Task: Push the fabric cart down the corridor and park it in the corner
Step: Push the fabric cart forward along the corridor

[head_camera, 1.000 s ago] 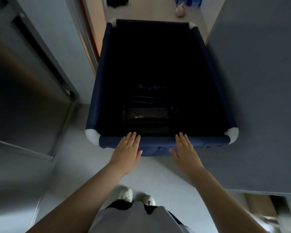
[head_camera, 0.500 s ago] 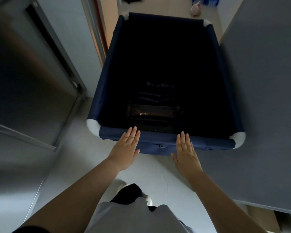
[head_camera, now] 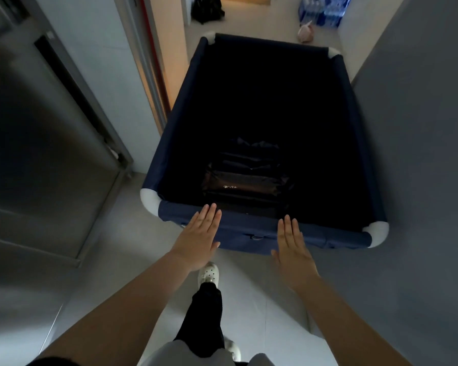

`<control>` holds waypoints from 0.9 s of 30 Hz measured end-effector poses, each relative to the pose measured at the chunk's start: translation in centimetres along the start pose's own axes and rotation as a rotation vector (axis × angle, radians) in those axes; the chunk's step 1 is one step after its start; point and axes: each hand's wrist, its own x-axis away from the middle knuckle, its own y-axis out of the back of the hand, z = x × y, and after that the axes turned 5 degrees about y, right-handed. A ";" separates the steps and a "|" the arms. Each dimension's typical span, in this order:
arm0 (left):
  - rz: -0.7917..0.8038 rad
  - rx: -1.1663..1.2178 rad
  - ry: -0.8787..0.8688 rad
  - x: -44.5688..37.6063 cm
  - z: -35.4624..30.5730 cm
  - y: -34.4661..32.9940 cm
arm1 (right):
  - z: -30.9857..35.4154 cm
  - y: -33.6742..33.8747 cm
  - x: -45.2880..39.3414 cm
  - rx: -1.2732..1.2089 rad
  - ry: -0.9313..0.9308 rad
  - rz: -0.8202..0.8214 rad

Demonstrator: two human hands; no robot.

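The fabric cart (head_camera: 169,143) is a deep navy bin with white corner caps, filling the corridor ahead of me. Dark folded items lie at its bottom (head_camera: 245,180). My left hand (head_camera: 200,237) lies flat with fingers straight against the near rim, left of centre. My right hand (head_camera: 292,244) is flat too, fingertips on the same rim, right of centre. Neither hand wraps around the rim.
A grey wall (head_camera: 421,128) runs close along the cart's right side. On the left are metal door frames (head_camera: 85,101) and a doorway edge (head_camera: 154,75). Beyond the cart the floor holds a black bag (head_camera: 206,9), a pinkish bag (head_camera: 306,33) and packs of bottled water (head_camera: 325,9).
The cart has rolled forward down the corridor and more of the far floor shows. My left foot has stepped forward. Both hands stay flat on the near rim.
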 end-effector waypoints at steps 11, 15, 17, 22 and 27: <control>-0.003 0.056 -0.054 -11.2 3.7 2.3 | -2.5 3.8 -11.0 -0.033 -0.090 0.004; 0.056 0.061 -0.061 -16.0 5.0 3.9 | -3.1 5.6 -15.3 -0.025 -0.138 0.029; 0.076 0.040 -0.060 -18.3 5.4 4.7 | -3.5 6.3 -17.5 -0.006 -0.157 0.038; 0.105 0.038 -0.072 -23.3 6.8 6.1 | -5.0 8.0 -22.2 0.028 -0.165 0.070; 0.118 0.060 -0.078 -28.4 8.3 7.1 | -7.0 9.3 -27.1 0.026 -0.155 0.084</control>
